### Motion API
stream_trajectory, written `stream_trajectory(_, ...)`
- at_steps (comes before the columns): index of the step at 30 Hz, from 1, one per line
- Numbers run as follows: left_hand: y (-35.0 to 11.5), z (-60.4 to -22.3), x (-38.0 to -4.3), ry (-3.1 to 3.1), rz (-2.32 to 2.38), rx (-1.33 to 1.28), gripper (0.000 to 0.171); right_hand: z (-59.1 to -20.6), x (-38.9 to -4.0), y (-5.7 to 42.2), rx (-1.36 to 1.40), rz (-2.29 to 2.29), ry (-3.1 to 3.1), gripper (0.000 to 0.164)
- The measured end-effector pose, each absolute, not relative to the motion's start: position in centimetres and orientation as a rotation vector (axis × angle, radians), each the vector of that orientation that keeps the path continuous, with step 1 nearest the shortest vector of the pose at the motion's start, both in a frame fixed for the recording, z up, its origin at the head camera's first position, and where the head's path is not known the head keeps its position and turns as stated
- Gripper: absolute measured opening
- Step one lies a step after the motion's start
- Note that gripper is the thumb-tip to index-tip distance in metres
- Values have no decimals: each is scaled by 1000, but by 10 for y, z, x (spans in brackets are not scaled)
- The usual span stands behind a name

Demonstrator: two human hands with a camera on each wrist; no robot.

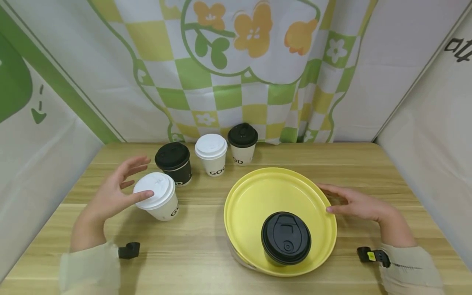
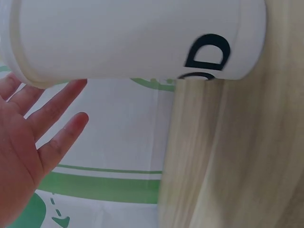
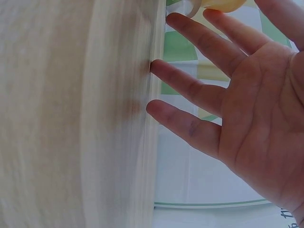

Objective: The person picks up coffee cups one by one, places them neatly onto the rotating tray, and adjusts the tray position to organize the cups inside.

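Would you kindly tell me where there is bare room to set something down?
The table is bare between the nearest white-lidded cup and the yellow tray, and behind the tray's right side. It is crowded beyond that cup, with three more cups close together.

The round yellow tray (image 1: 254, 200) looks like smooth plastic with a soft gloss, and the round black lid (image 1: 286, 237) over it like moulded plastic with a satin sheen and raised ridges. The white tapered cup (image 1: 164, 210) looks like smooth, matt paper with printed dark letters, under a round white lid (image 1: 157, 187) of faintly shiny plastic. The pale brown tabletop (image 1: 199, 250) shows a smooth wood-grain finish with low sheen; the green, yellow and white checked curtain (image 1: 228, 96) looks like matt, softly creased cloth.
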State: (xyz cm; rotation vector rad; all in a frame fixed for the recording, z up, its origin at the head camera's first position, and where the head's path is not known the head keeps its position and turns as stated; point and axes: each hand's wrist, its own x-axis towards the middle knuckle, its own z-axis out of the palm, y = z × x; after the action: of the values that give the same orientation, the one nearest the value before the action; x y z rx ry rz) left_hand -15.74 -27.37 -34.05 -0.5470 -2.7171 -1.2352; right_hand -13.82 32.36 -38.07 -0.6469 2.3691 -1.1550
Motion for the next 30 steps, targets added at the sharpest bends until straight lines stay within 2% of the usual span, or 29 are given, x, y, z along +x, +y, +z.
stream_trajectory(30, -284, -351, -154, -2750, -1487, -768, 86, -382, -139, 325, -676, -1171, 2371, 67)
